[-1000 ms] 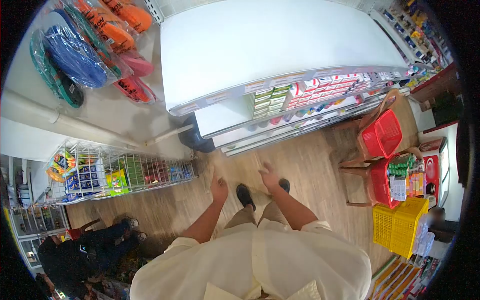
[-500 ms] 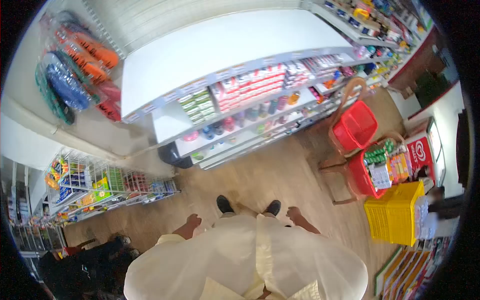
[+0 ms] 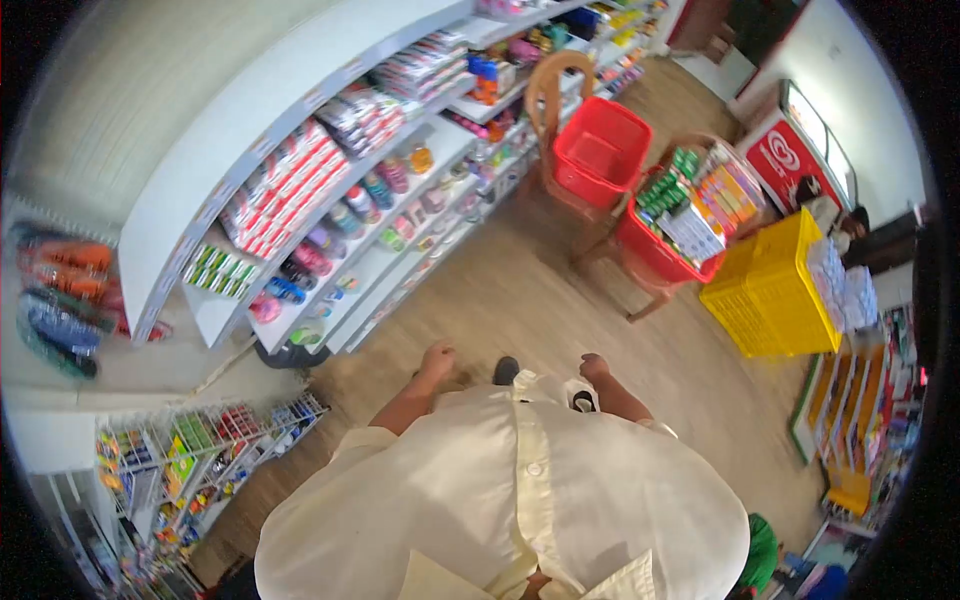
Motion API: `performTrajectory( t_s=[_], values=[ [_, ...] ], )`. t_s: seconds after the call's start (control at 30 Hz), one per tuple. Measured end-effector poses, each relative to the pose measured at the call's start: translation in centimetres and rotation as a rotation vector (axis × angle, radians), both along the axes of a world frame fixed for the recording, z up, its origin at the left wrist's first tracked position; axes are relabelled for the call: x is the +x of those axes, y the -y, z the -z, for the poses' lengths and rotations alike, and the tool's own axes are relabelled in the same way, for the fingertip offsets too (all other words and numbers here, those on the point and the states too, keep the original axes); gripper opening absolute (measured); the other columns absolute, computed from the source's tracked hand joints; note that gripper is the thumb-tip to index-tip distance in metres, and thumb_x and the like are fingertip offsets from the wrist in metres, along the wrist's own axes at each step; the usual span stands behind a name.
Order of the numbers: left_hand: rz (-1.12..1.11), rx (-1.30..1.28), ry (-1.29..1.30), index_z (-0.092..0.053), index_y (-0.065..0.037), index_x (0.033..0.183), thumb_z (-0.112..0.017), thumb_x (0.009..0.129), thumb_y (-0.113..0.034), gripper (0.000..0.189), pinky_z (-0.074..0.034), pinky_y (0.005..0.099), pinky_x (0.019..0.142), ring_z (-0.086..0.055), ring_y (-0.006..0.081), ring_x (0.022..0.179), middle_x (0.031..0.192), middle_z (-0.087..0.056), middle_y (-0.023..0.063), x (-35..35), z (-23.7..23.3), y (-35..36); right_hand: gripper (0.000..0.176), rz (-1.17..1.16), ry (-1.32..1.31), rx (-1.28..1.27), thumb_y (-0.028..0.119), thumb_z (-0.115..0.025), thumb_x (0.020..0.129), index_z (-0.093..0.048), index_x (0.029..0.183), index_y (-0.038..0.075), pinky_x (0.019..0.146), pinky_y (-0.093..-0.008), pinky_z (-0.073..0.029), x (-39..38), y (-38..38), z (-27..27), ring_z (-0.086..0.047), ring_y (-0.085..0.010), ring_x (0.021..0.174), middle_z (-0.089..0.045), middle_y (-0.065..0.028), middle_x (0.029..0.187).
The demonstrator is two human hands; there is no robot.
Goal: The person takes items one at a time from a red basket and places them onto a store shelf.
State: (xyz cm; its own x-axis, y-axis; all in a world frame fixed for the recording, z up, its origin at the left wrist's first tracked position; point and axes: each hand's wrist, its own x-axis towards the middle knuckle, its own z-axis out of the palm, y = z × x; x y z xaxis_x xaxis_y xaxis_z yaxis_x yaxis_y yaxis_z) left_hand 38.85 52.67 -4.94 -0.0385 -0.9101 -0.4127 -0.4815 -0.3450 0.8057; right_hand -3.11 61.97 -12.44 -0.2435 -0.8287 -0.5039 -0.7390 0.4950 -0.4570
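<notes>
My left hand [image 3: 437, 362] hangs at my side over the wooden floor, its fingers loosely curled with nothing visible in them. On the other side, my right hand [image 3: 594, 367] also hangs low, fingers folded in and holding nothing I can see. Neither touches any goods. Ahead and left stands a white shelf unit [image 3: 150, 225] with stacked red-and-white boxes [image 3: 290, 190], green-and-white boxes [image 3: 218, 270] and rows of coloured bottles [image 3: 345, 220]. Ahead on the right, a red basket [image 3: 640, 235] on a chair holds green packs [image 3: 672, 185] and orange packs [image 3: 728, 195].
Another red basket [image 3: 602, 150] sits on a brown chair [image 3: 545, 90]. A yellow crate [image 3: 765, 290] and a red-and-white freezer [image 3: 785, 155] stand to the right. A wire rack [image 3: 180, 450] of snacks is at left. A person in green [image 3: 762, 550] shows at lower right.
My view has turned right and moved forward, so the chairs, baskets and crate sit nearer the middle. Both hands still hang at my sides. The person in black at lower left has mostly left view.
</notes>
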Motion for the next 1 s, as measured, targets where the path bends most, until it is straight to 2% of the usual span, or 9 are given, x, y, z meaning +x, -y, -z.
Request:
performTrajectory(
  t_s=[0.17, 0.3, 0.4, 0.47, 0.57, 0.7, 0.87, 0.9, 1.0],
  values=[
    [0.171, -0.038, 0.268, -0.060, 0.000, 0.083, -0.053, 0.071, -0.014, 0.020, -0.044, 0.0377, 0.072, -0.056, 0.0332, 0.082, 0.085, -0.060, 0.0178, -1.3, -2.0, -0.1, 0.039, 0.388, 0.095, 0.159, 0.009, -0.056, 0.067, -0.059, 0.105, 0.008, 0.071, -0.0325, -0.050, -4.1, -4.0, 0.6, -0.061, -0.0264, 0.082, -0.062, -0.0158, 0.094],
    [0.597, -0.398, 0.414, -0.060, -0.002, 0.079, -0.051, 0.070, -0.013, 0.017, -0.044, 0.0379, 0.068, -0.057, 0.0329, 0.080, 0.080, -0.061, 0.0146, 6.0, 10.9, 0.4, 0.043, 0.343, -0.037, 0.191, 0.009, -0.057, 0.064, -0.058, 0.107, 0.008, 0.072, -0.0327, -0.050, -2.9, -4.9, -2.6, -0.062, -0.0280, 0.080, -0.061, -0.0171, 0.095],
    [0.676, -0.617, -0.424, -0.062, -0.005, 0.080, -0.052, 0.070, -0.015, 0.017, -0.046, 0.0377, 0.069, -0.058, 0.0302, 0.079, 0.079, -0.062, 0.0124, 8.5, 11.9, 1.5, 0.046, 0.408, 0.049, 0.309, 0.011, -0.059, 0.062, -0.058, 0.109, 0.008, 0.078, -0.0332, -0.048, -1.7, -4.5, -1.6, -0.060, -0.0279, 0.088, -0.061, -0.0170, 0.099],
    [0.514, -0.169, 0.496, -0.063, -0.009, 0.082, -0.054, 0.070, -0.017, 0.018, -0.047, 0.0359, 0.069, -0.060, 0.0260, 0.079, 0.078, -0.062, 0.0108, 9.8, 13.2, 1.6, 0.047, 0.455, 0.207, 0.380, 0.016, -0.059, 0.061, -0.058, 0.108, 0.007, 0.086, -0.0323, -0.043, -1.2, -2.6, -3.8, -0.056, -0.0277, 0.099, -0.059, -0.0157, 0.105],
    [1.219, -0.175, 0.730, -0.063, -0.010, 0.087, -0.056, 0.069, -0.017, 0.021, -0.048, 0.0341, 0.071, -0.060, 0.0240, 0.080, 0.087, -0.061, 0.0111, 9.1, 13.4, 6.8, 0.050, 0.344, 0.211, 0.287, 0.019, -0.063, 0.059, -0.058, 0.107, 0.008, 0.083, -0.0326, -0.045, -2.2, -1.2, 2.4, -0.058, -0.0270, 0.095, -0.060, -0.0155, 0.101],
    [1.267, 0.099, 0.929, -0.060, -0.009, 0.096, -0.057, 0.070, -0.017, 0.027, -0.048, 0.0332, 0.068, -0.060, 0.0227, 0.080, 0.094, -0.061, 0.0091, 6.1, 17.0, 14.9, 0.044, 0.460, 0.203, 0.265, 0.019, -0.060, 0.063, -0.059, 0.106, 0.008, 0.082, -0.0328, -0.046, -2.8, 5.1, -3.2, -0.058, -0.0266, 0.093, -0.061, -0.0150, 0.098],
    [0.365, 0.277, -0.125, -0.055, -0.008, 0.107, -0.058, 0.073, -0.018, 0.035, -0.047, 0.0338, 0.064, -0.057, 0.0200, 0.079, 0.096, -0.060, 0.0085, -2.6, 17.0, 28.0, 0.040, 0.467, 0.071, 0.293, 0.013, -0.052, 0.067, -0.058, 0.106, 0.009, 0.081, -0.0330, -0.046, -5.0, 13.7, -6.9, -0.058, -0.0275, 0.092, -0.062, -0.0146, 0.097],
    [0.193, 0.653, -0.250, -0.050, -0.005, 0.113, -0.060, 0.075, -0.022, 0.043, -0.044, 0.0316, 0.058, -0.055, 0.0171, 0.074, 0.091, -0.059, 0.0078, -4.9, 13.5, 32.0, 0.041, 0.524, 0.157, 0.259, 0.012, -0.052, 0.066, -0.057, 0.107, 0.009, 0.083, -0.0329, -0.045, -5.3, 15.1, -6.1, -0.057, -0.0273, 0.095, -0.061, -0.0149, 0.099],
    [0.217, 0.423, -0.111, -0.050, -0.003, 0.114, -0.061, 0.076, -0.024, 0.045, -0.042, 0.0286, 0.053, -0.054, 0.0164, 0.066, 0.090, -0.059, 0.0095, -12.7, 4.5, 37.1, 0.043, 0.559, 0.217, 0.195, 0.011, -0.052, 0.067, -0.056, 0.109, 0.008, 0.085, -0.0332, -0.044, -6.0, 19.9, -6.3, -0.056, -0.0273, 0.098, -0.059, -0.0150, 0.102]
  ],
)
